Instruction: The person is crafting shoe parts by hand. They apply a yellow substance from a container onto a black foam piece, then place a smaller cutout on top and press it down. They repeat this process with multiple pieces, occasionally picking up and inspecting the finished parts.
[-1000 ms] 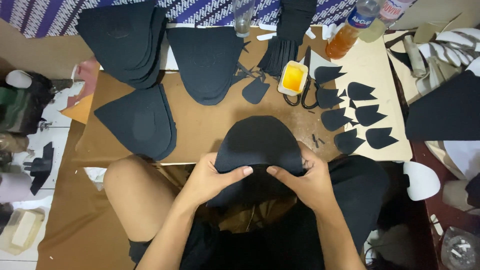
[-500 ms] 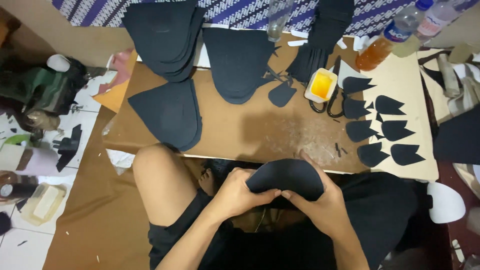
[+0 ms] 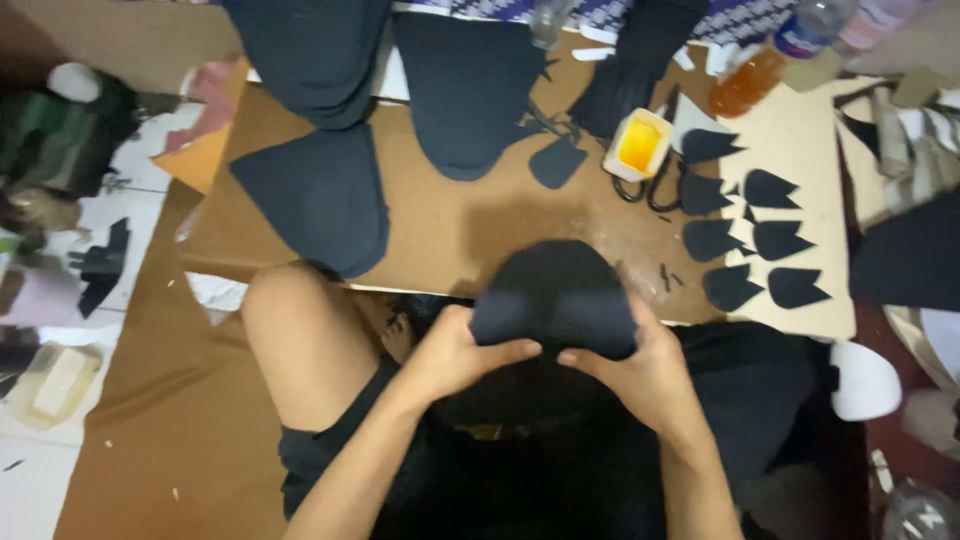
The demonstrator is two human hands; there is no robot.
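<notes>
Lifted since half a second ago, the domed black fabric piece [image 3: 556,298] hangs over the brown cardboard tabletop's [image 3: 450,230] near edge — left hand [image 3: 455,355] and right hand [image 3: 640,375] pinching its lower rim, bare board beyond.

The black fabric piece [image 3: 555,295] is a rounded, dome-shaped cut of dark cloth, curved along its top and wider toward the bottom, matte and without any visible pattern. It is lifted off the counter and held over the person's lap, just at the near edge of the brown board, its face tilted up toward the camera. Its lower edge is pinched on both sides, with thumbs lying across the front.
</notes>
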